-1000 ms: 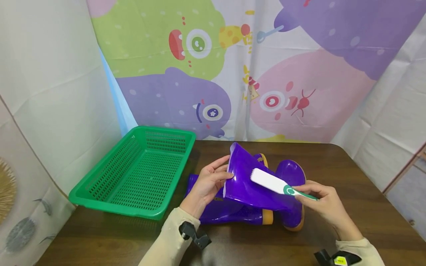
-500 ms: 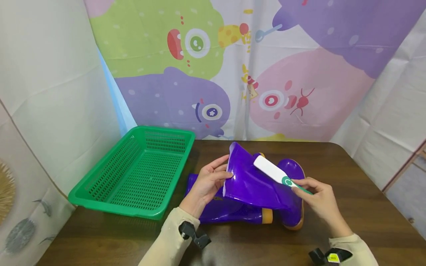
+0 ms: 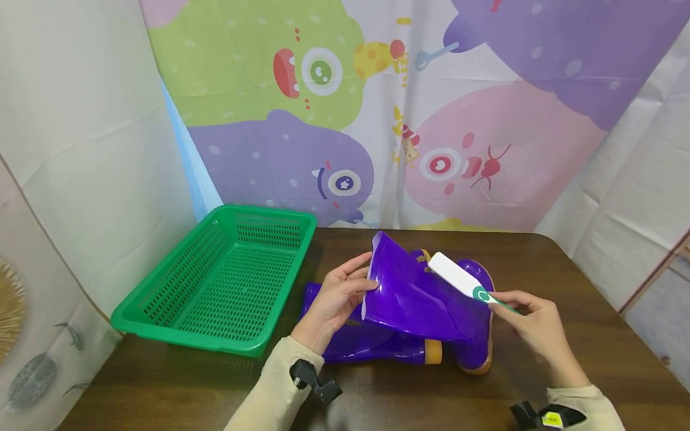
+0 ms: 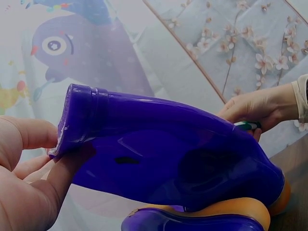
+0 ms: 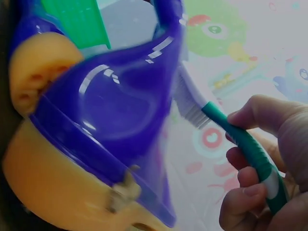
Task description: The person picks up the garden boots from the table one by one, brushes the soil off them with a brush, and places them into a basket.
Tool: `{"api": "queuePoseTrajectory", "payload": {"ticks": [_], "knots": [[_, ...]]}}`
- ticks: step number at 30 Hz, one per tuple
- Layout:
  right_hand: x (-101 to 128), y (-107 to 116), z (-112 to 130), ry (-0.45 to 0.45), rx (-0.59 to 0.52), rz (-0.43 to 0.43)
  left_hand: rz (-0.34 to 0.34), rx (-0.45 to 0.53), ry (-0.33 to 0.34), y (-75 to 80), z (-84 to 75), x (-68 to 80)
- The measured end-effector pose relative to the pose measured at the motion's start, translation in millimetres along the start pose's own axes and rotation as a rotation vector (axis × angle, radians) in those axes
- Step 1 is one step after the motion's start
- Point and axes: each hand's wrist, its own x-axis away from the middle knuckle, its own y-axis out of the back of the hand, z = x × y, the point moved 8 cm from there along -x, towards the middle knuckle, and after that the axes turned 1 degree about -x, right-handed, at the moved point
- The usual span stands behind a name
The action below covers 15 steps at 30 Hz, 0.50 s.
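A purple rubber boot (image 3: 420, 299) with an orange sole is tilted on its side above a second purple boot (image 3: 366, 344) lying flat on the table. My left hand (image 3: 345, 293) grips the upper boot's open rim (image 4: 72, 120), thumb on top. My right hand (image 3: 530, 320) holds the green handle of a white-backed brush (image 3: 458, 278); its bristles (image 5: 185, 103) lie against the boot's shaft near the ankle. In the left wrist view the boot (image 4: 168, 154) fills the frame, with the right hand (image 4: 255, 108) behind it.
An empty green plastic basket (image 3: 162, 299) sits on the brown table (image 3: 566, 287) to the left of the boots. A cartoon-monster curtain hangs behind. The table's right edge and far right corner lie close to my right hand.
The brush has slid up and to the right along the boot's shaft, from its middle towards the ankle. The left hand and both boots stayed where they were.
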Motion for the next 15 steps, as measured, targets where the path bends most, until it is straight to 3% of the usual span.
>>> {"api": "queuePoseTrajectory", "payload": {"ticks": [7, 15], "knots": [[1, -2, 4, -0.022, -0.134, 0.003, 0.007, 0.003, 0.002, -1.1, -1.0, 1.0], [2, -20, 3, -0.013, -0.057, 0.069, 0.006, 0.004, 0.003, -1.4, -1.4, 1.7]]}}
